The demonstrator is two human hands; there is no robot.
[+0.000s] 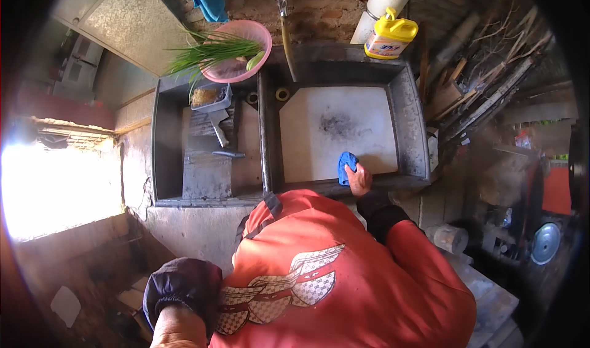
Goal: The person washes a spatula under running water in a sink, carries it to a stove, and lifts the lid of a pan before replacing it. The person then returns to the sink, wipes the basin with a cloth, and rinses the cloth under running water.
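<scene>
My right hand (360, 181) is closed on a blue cloth (347, 167) at the near edge of the right sink basin (375, 120). The cloth touches the pale basin floor, which has a dark smudge (341, 125) near its middle. Of my left arm, the dark cuff (182, 286) and some bare skin show at the lower left; the frame's bottom edge cuts off the left hand's fingers. In the left basin (167, 133) lie a board (206, 176), a cleaver-like tool (218, 130) with a grey handle, and a small tub (212, 97) with a brownish sponge-like thing.
A pink bowl (268, 40) with green stalks rests on the sink's back left. Behind the right basin stands a yellow jug (391, 35). A hose (287, 47) hangs from the tap (282, 3). Branches (491, 77) are stacked at the right.
</scene>
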